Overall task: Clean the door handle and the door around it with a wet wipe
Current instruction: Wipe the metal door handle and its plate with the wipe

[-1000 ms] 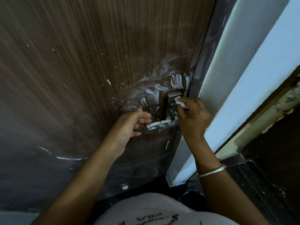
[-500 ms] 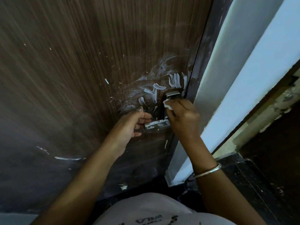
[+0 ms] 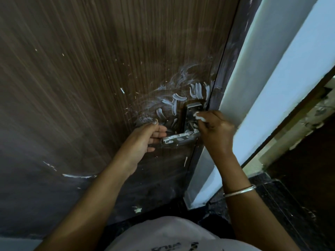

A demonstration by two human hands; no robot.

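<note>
Down at the near edge there's the person's pale shirt [image 3: 170, 236], and both forearms reach up and away toward the door, with a silver bangle [image 3: 239, 190] on the right wrist. The left hand [image 3: 145, 140] sits at the free end of the door handle [image 3: 181, 137]. Its fingers are curled and touch the lever tip and its thumb is on the wood, but I can't tell whether it truly grips. The right hand [image 3: 215, 131] pinches the balled white wet wipe [image 3: 199, 117] and presses it on the handle's metal backplate, just above the lever. White streaks dot the lever too. Beyond, white smears [image 3: 174, 105] ring the handle on the brown door [image 3: 90, 78]. On the right stands the pale wall [image 3: 272, 91], with dark floor [image 3: 290, 205] below.
</note>
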